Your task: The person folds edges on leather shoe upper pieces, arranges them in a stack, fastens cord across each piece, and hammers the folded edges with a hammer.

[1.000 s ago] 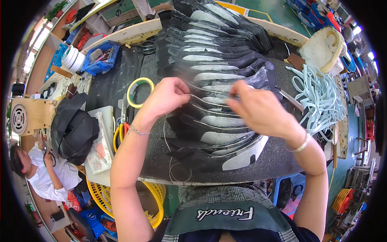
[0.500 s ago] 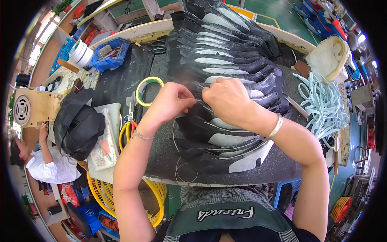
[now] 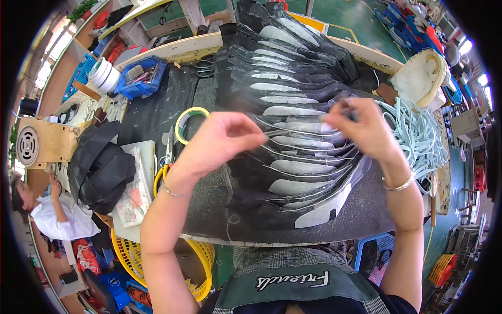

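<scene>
Overlapping black curved pieces with pale grey-white patches (image 3: pixel 299 166) lie in a long fanned row down the middle of the table. Thin white cord runs along the curved edges of the nearer ones. At the row's left side, my left hand (image 3: pixel 227 140) is closed in a pinch, apparently on a thin white cord at the fingertips. Over the right side, my right hand (image 3: pixel 366 128) is raised with its fingers curled together; motion blurs them, and what they hold cannot be made out. A loose loop of thin cord (image 3: pixel 233 225) lies near the front edge.
Left of the row are a yellow tape roll (image 3: pixel 183 125), scissors (image 3: pixel 169 149), a black strap bundle (image 3: pixel 99 165) and a blue bin (image 3: pixel 141 78). Pale blue straps (image 3: pixel 415 136) pile at the right. A yellow basket (image 3: pixel 204 261) stands below; another person (image 3: pixel 63 214) sits at far left.
My hands, close together before, are now apart. The right hand has swung right across the pieces, while the left has shifted slightly and stays at their left ends.
</scene>
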The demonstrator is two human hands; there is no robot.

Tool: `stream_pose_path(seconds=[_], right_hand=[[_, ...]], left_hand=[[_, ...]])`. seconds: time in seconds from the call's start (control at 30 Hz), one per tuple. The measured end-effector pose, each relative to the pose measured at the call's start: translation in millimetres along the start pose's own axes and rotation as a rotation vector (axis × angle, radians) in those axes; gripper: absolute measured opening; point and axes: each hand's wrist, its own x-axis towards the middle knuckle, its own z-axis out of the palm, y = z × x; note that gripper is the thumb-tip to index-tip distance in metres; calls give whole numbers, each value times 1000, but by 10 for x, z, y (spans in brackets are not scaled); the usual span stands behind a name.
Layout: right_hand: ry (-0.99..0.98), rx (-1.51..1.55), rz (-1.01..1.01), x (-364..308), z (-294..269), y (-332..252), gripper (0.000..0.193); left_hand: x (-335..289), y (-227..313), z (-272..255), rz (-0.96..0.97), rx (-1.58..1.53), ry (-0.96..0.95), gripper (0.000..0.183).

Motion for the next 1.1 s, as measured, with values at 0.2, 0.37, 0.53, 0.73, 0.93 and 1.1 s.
stream_pose_path(seconds=[0.2, 0.37, 0.53, 0.73, 0.93, 1.1], right_hand=[[124, -215, -77, -2, -318, 417, 26], [104, -234, -118, 85, -270, 597, 25], [100, -122, -102, 98, -79, 420, 22], [144, -209, -201, 207, -72, 731, 19], [117, -17, -29, 163, -164, 488, 22], [137, -78, 26, 42, -293, 403, 26]], left_hand=[[393, -382, 32, 307, 793, 445, 21], [251, -470, 123, 509, 827, 413, 16], [323, -520, 23, 497, 803, 622, 20], [-185, -358, 267, 894, 892, 168, 8], [22, -43, 73, 393, 562, 498, 20], [327, -301, -61, 477, 930, 284, 24]])
